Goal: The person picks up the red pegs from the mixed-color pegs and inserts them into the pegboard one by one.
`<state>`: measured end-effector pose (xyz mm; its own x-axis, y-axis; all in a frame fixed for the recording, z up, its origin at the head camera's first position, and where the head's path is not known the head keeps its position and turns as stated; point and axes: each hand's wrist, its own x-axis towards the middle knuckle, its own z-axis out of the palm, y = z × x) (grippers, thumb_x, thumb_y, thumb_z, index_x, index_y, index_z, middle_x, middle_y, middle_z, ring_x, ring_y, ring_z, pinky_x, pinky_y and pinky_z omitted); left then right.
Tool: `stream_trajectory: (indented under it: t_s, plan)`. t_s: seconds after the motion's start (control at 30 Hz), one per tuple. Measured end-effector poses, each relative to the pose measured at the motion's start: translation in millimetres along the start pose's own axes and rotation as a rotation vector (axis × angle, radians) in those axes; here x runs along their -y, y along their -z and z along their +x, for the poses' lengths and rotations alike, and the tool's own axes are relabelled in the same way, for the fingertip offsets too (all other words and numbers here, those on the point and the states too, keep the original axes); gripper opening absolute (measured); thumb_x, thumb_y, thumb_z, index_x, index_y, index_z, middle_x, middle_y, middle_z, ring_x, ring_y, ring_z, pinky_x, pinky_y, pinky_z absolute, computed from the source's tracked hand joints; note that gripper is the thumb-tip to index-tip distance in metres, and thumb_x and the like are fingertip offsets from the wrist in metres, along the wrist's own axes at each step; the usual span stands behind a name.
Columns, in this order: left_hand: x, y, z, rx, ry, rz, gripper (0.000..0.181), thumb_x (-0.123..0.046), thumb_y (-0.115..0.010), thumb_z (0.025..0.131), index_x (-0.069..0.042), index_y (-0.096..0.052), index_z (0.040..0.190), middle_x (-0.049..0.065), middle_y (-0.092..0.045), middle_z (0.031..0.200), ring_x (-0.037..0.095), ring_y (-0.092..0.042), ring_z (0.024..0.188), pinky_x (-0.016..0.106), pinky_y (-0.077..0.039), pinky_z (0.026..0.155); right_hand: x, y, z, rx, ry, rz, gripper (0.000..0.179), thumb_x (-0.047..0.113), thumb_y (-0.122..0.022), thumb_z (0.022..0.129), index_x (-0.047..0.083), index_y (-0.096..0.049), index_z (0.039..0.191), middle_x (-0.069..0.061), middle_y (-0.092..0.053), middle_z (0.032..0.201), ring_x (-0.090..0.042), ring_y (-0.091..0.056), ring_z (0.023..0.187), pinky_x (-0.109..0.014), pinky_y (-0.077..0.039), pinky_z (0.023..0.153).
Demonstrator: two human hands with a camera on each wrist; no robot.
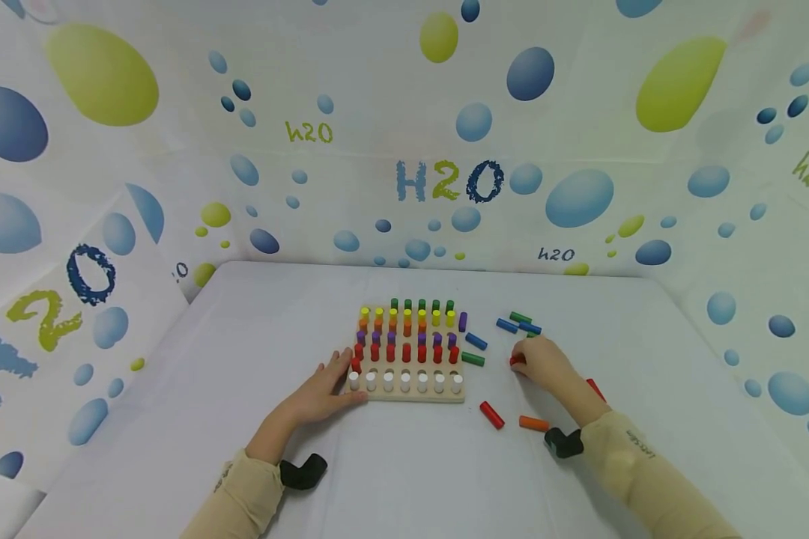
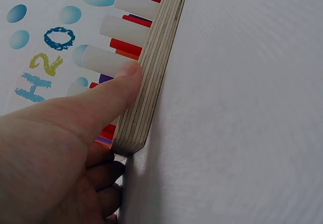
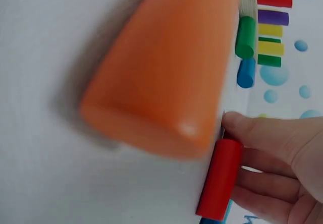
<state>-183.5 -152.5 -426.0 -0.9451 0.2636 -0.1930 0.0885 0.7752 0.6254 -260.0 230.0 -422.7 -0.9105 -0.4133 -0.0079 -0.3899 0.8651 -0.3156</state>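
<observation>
A wooden pegboard with rows of colored pegs stands on the table. My left hand rests at its near left corner. The thumb lies straight against the front edge, by the white pegs; the other fingers are along the left side. To the right of the board, my right hand is low over the table. It pinches a red peg between thumb and fingers, most of it hidden from above. In the right wrist view a red peg sits at the fingertips.
Loose blue pegs and green pegs lie beyond the right hand. A purple peg, a blue and a green peg lie along the board's right side. Nearer are a red peg and an orange peg.
</observation>
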Motion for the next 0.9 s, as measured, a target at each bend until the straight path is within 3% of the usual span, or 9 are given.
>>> stream_trajectory:
  t_s: [0.2,0.4,0.57,0.9]
  plan:
    - [-0.6,-0.1,-0.3,-0.003,-0.005,-0.008,0.094,-0.051,-0.061,0.081,-0.001,-0.013,0.145,0.014,-0.012,0.151,0.029,-0.002,0.139,0.046,-0.001,0.111,-10.2,-1.6,-4.0,-0.033,0.004,0.148,0.011,0.011,-0.071,0.079,0.005,-0.066,0.088,-0.003,-0.063,0.081,-0.016,-0.054,0.072,-0.033,-0.052,0.07]
    - [0.9,-0.7,0.8,-0.009,-0.012,-0.013,0.094,-0.05,-0.061,0.081,-0.001,-0.014,0.145,0.015,-0.013,0.151,0.029,-0.002,0.139,0.046,-0.001,0.111,-19.9,-0.2,-11.6,-0.057,-0.065,0.404,0.018,0.017,-0.07,0.081,0.005,-0.065,0.093,-0.01,-0.066,0.091,-0.026,-0.061,0.085,-0.038,-0.054,0.076]
    - [0.9,-0.8,0.4,-0.01,-0.019,-0.016,0.093,-0.05,-0.061,0.082,0.0,-0.014,0.145,0.016,-0.013,0.151,0.03,-0.002,0.139,0.047,-0.001,0.111,-25.2,0.2,-17.9,-0.085,-0.112,0.543,0.032,0.029,-0.069,0.082,0.003,-0.062,0.1,-0.017,-0.064,0.099,-0.032,-0.06,0.093,-0.038,-0.054,0.075]
    - [0.7,-0.2,-0.4,0.001,-0.001,-0.013,0.095,-0.051,-0.061,0.081,-0.002,-0.012,0.146,0.014,-0.011,0.151,0.028,0.0,0.139,0.045,0.0,0.111,-28.6,-2.6,-19.5,-0.018,-0.176,0.845,0.04,0.029,-0.063,0.087,0.0,-0.054,0.113,-0.016,-0.063,0.111,-0.022,-0.061,0.098,-0.027,-0.05,0.082]
